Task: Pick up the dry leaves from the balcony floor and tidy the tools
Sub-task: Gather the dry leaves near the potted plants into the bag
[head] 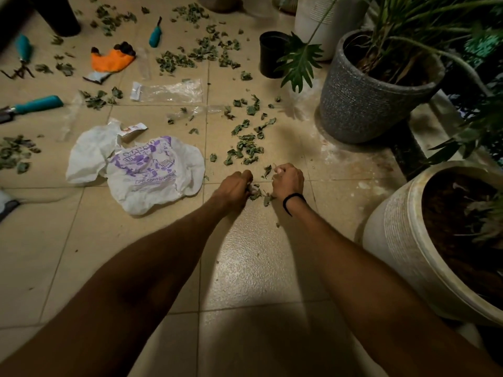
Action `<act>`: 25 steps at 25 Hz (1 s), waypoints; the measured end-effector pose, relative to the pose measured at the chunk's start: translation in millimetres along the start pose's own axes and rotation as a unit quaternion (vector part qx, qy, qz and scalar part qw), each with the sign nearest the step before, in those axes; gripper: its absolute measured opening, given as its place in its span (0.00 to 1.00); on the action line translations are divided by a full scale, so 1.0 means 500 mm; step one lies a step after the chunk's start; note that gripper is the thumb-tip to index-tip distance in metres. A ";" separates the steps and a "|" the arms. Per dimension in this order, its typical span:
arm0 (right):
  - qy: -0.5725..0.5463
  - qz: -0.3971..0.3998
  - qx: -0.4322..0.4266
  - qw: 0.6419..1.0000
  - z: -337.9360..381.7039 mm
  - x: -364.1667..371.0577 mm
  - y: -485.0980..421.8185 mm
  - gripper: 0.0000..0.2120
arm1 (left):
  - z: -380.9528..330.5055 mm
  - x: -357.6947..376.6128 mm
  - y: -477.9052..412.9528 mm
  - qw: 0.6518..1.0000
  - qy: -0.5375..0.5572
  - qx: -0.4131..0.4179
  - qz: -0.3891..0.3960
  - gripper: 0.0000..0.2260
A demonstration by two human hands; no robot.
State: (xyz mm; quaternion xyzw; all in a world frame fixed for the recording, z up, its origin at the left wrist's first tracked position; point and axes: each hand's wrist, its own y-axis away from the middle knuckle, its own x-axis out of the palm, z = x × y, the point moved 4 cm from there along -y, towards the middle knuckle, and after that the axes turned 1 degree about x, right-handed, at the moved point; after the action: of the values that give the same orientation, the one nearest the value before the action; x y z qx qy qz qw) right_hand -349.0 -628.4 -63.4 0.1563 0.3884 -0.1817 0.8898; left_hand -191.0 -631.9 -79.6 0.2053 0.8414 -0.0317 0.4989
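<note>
Dry green leaves (246,148) lie scattered over the beige floor tiles, with thicker patches farther off (177,59). My left hand (236,182) and my right hand (288,178) are both down on the floor, side by side, fingers curled round small clumps of leaves (258,194). A crumpled white plastic bag with purple print (141,170) lies just left of my left hand. Teal-handled garden tools lie at the left (38,103), far left (23,47) and farther back (155,36). An orange glove (111,59) lies among the leaves.
A grey textured plant pot (364,104), a cream pot (402,240) and a small black pot (269,54) line the right side. Clear plastic bags (168,91) lie on the tiles. A dark pot (61,17) stands at the top left.
</note>
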 end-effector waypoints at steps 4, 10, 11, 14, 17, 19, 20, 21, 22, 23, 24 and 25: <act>-0.031 -0.041 0.039 0.998 0.011 -0.015 -0.021 0.14 | 0.011 0.000 -0.006 0.991 0.117 -0.046 -0.045 0.09; 0.030 0.015 -0.014 0.999 0.045 0.051 -0.021 0.13 | 0.046 -0.026 -0.016 0.947 0.276 -0.144 -0.078 0.09; 0.049 0.018 -0.014 0.999 0.045 0.056 -0.022 0.11 | 0.055 -0.029 -0.017 0.941 0.292 -0.147 -0.089 0.08; -0.004 0.037 0.043 0.998 0.035 0.043 -0.031 0.07 | 0.074 -0.034 -0.015 0.930 0.309 -0.179 -0.090 0.08; -0.059 0.044 0.106 0.992 0.014 0.011 -0.037 0.06 | 0.070 -0.028 -0.016 0.941 0.286 -0.166 -0.076 0.15; -0.095 0.051 0.121 0.987 -0.003 -0.004 -0.029 0.11 | 0.052 -0.019 -0.013 0.951 0.261 -0.148 -0.071 0.21; -0.111 0.053 0.130 0.984 -0.012 -0.008 -0.017 0.13 | 0.041 -0.015 -0.013 0.957 0.241 -0.144 -0.069 0.21; -0.124 0.050 0.136 0.982 -0.022 -0.011 -0.004 0.14 | 0.031 -0.011 -0.012 0.962 0.223 -0.139 -0.068 0.20; -0.132 0.048 0.141 0.980 -0.031 -0.011 0.008 0.15 | 0.022 -0.012 -0.012 0.966 0.208 -0.136 -0.072 0.19; -0.135 0.046 0.145 0.979 -0.041 -0.012 0.021 0.16 | 0.013 -0.013 -0.009 0.969 0.192 -0.133 -0.076 0.18; -0.135 0.046 0.148 0.979 -0.046 -0.013 0.031 0.16 | 0.008 -0.014 -0.007 0.971 0.184 -0.133 -0.080 0.16; -0.132 0.049 0.145 0.979 -0.049 -0.015 0.039 0.17 | 0.004 -0.015 -0.004 0.971 0.178 -0.136 -0.084 0.12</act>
State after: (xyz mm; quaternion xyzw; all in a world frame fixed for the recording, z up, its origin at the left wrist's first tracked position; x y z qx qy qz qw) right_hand -360.8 -599.2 -71.0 0.2768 0.2290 -0.2116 0.9089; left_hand -186.6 -636.6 -74.4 0.0658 0.9274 0.0785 0.3597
